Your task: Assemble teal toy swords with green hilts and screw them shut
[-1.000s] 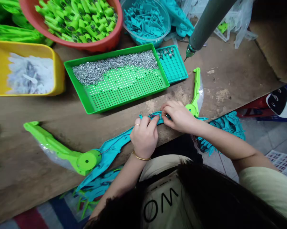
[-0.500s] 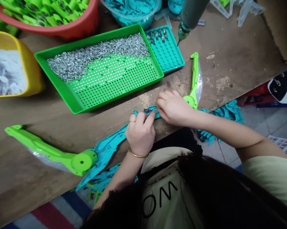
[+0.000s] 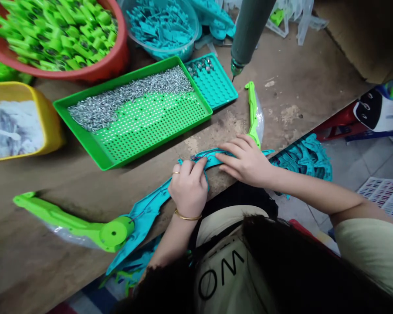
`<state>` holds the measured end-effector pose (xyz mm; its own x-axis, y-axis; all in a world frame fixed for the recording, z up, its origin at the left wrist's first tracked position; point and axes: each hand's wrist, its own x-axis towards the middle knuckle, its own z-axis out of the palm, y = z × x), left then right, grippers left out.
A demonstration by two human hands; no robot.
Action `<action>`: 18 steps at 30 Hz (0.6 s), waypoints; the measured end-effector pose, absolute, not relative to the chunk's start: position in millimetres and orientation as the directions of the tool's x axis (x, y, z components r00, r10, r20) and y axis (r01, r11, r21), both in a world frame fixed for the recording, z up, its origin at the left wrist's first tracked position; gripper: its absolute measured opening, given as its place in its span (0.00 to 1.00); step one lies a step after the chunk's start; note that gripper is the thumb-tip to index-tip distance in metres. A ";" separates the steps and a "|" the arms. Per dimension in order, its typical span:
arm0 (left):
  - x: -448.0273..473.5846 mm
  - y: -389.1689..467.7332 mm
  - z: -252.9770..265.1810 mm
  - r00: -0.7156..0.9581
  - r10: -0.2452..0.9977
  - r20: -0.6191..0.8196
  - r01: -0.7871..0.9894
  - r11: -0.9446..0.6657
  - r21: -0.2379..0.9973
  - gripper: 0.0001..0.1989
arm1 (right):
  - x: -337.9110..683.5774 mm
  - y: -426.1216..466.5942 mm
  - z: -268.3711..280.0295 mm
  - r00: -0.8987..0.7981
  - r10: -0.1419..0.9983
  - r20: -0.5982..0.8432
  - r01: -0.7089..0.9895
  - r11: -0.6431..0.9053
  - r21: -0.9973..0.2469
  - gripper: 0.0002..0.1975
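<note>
A long turquoise plastic shell (image 3: 149, 201), shaped like a toy bow, lies across the front of the table with thin dark wires along its inside. My left hand (image 3: 188, 188), a ring and a bracelet on it, is closed around the shell's middle, thumb and forefinger by the wires. Over the right half lies my right hand (image 3: 247, 160), its fingers stretched out and somewhat spread on the shell. At the left end sits a green arm (image 3: 72, 221) with a round hub and clear plastic edge. A similar green arm (image 3: 252, 109) rises beyond my right hand, its hub mostly hidden.
A green perforated tray (image 3: 157, 128) holds many small screws, beside a turquoise tray (image 3: 221, 89) with small metal pieces. An electric screwdriver (image 3: 250, 35) hangs above. Behind are a red tub (image 3: 122, 46), a clear bowl (image 3: 180, 51) and a yellow container (image 3: 51, 124). Turquoise parts (image 3: 306, 157) are at the table's edge.
My right hand has unbent its fingers from a pinch near my left hand and moved slightly right, spreading them over the shell. My left hand keeps its hold. The camera view has shifted.
</note>
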<state>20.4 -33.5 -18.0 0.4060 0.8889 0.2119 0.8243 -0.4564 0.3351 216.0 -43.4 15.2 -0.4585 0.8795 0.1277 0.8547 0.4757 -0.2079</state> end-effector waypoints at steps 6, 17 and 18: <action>20.8 -33.2 -17.9 0.390 0.899 0.197 0.830 -0.436 0.348 0.15 | 231.7 -68.9 10.9 -0.441 0.895 0.065 0.877 0.445 -0.179 0.19; 22.0 -33.9 -20.3 0.366 0.910 0.192 0.848 -0.412 0.333 0.14 | 248.7 -73.0 7.7 -0.462 0.882 0.090 0.880 0.469 -0.078 0.20; 22.1 -33.9 -20.8 0.373 0.905 0.206 0.845 -0.423 0.328 0.14 | 247.6 -68.7 11.6 -0.453 0.887 0.085 0.881 0.461 -0.111 0.19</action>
<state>22.1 -33.9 -20.8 0.3734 0.9046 0.2055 0.8448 -0.4231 0.3276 247.6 -68.7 11.6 -0.4533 0.8873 0.0851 0.8806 0.4606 -0.1112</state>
